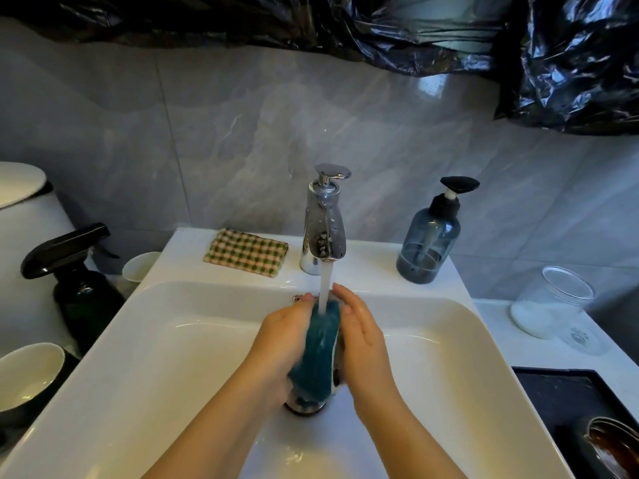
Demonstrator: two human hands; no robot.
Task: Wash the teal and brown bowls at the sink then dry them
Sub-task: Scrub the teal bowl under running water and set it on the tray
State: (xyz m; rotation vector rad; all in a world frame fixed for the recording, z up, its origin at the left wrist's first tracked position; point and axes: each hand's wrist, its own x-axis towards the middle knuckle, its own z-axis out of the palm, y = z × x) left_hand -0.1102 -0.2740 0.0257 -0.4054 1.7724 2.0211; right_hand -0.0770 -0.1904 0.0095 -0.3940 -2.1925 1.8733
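Note:
The teal bowl (pixel 320 354) stands on edge over the drain of the white sink (pixel 166 340), under a stream of water from the chrome tap (pixel 324 233). My left hand (pixel 281 344) grips the bowl's outer side with curled fingers. On the bowl's inner side my right hand (pixel 361 326) lies flat, its fingers straight. The brown bowl (pixel 613 444) sits on a black tray (pixel 560 395) at the lower right, partly cut off by the frame. A checked cloth (pixel 246 253) lies folded on the sink's back ledge, left of the tap.
A blue soap pump bottle (pixel 430 243) stands right of the tap. A clear plastic container (pixel 549 302) sits on the right counter. At left are a dark spray bottle (pixel 76 281), a paper cup (pixel 140 267) and a cream bowl (pixel 29 375). Black plastic sheeting hangs above.

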